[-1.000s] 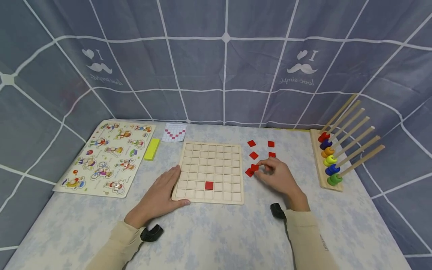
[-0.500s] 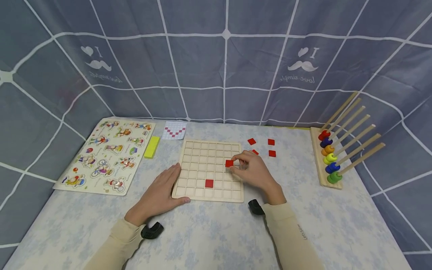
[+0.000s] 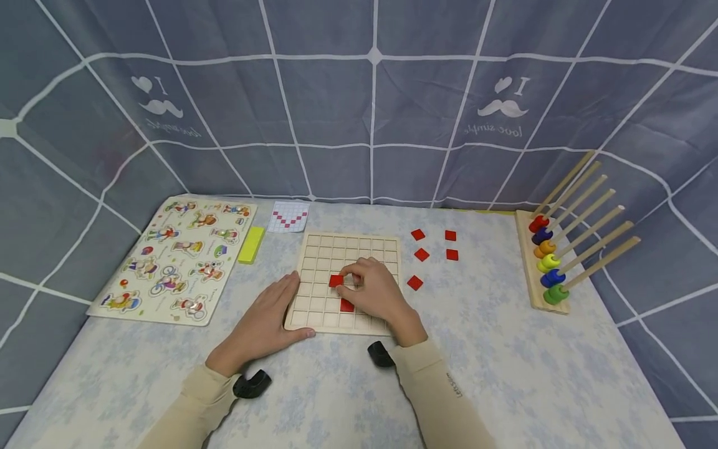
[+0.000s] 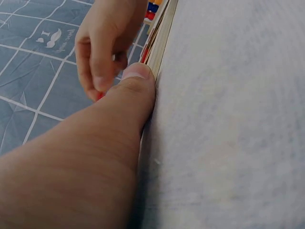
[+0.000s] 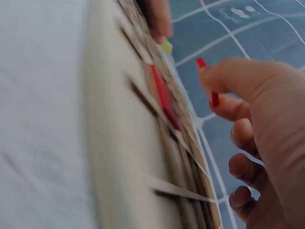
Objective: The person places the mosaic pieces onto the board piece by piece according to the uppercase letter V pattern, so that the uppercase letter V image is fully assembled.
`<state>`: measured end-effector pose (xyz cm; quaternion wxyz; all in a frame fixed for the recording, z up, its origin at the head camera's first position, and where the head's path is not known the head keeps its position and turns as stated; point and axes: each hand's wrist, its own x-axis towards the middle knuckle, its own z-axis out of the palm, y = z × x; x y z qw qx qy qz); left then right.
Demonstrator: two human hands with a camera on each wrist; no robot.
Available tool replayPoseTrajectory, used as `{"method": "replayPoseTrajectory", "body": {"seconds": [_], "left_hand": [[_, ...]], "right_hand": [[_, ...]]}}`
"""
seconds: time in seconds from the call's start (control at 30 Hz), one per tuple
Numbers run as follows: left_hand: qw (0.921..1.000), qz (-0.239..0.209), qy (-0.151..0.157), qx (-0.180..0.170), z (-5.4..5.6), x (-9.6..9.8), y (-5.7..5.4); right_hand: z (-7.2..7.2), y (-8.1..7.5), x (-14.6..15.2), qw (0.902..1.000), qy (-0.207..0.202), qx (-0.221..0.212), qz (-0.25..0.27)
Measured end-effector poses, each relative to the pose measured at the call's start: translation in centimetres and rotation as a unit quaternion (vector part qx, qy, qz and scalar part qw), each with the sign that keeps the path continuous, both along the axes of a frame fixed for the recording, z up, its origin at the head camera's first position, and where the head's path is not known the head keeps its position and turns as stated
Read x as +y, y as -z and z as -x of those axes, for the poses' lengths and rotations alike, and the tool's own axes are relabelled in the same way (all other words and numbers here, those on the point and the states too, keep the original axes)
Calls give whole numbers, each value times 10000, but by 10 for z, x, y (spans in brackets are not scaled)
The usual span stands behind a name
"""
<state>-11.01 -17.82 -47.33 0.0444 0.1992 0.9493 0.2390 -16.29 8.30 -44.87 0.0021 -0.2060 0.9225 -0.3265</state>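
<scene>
A light wooden grid board [image 3: 314,319] lies on the table, with one red square tile [image 3: 347,306] set in a cell of a lower row. My left hand [image 3: 262,324] rests along the board's left side, fingers straight, thumb at its near edge. Over the middle of the board, my right hand [image 3: 377,290] pinches another red square tile [image 3: 336,281] between thumb and forefinger. In the right wrist view this held tile [image 5: 215,99] is apart from the board's surface. Several loose red tiles, among them one nearest the board [image 3: 415,282], lie to the right.
Behind the board lies a paper card [image 3: 288,217] with a V of pink squares. A yellow block [image 3: 251,245] and a picture puzzle board [image 3: 193,262] are on the left. At the right stands a wooden peg rack [image 3: 541,305] with coloured rings. A grey curtain [image 3: 325,106] hangs behind.
My right hand picked up a red tile from the loose ones on the right and carried it left over the board. The left hand has stayed at the board's left side.
</scene>
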Motion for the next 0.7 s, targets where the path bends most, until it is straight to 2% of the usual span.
{"method": "replayPoseTrajectory", "body": {"seconds": [0.27, 0.7], "left_hand": [[9998, 112, -7, -133, 0, 1, 1], [9999, 95, 1, -85, -1, 0, 0]], "right_hand": [[-5, 3, -12, 9975, -44, 102, -701], [-4, 2, -12, 9967, -31, 93, -809]]}}
